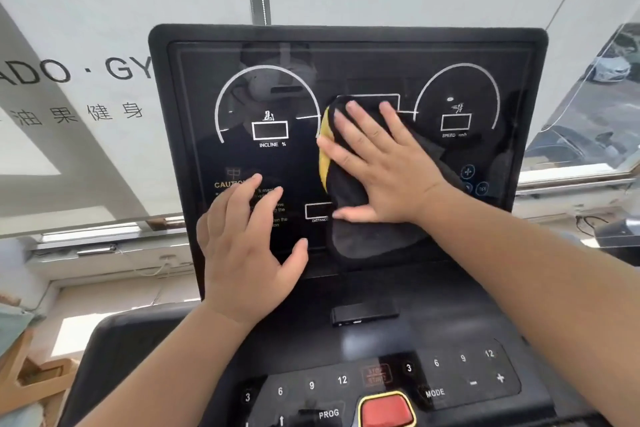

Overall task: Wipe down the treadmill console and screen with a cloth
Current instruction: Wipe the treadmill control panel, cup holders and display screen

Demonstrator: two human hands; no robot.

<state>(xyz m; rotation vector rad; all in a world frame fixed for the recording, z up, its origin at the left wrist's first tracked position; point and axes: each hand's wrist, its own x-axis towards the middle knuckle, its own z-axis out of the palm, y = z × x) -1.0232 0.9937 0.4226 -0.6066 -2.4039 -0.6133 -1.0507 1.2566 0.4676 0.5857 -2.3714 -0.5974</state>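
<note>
The right hand [381,163], fingers spread flat, presses a black cloth with a yellow edge [349,218] against the middle of the glossy black treadmill screen [346,62]. The left hand [249,246], fingers relaxed and holding nothing, rests near the screen's lower left corner. The lower button console [433,374] appears not yet wiped; the job seems midway at best.

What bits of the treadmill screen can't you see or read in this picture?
All in the head view:
- caution text: mostly covered by the left hand.
- distance box: its right part is hidden under the cloth, which the right hand presses flat.
- Middle of the screen: behind the cloth.
- blue buttons: too faint and blurred to read.
- red button: cut off by the bottom edge.
</note>
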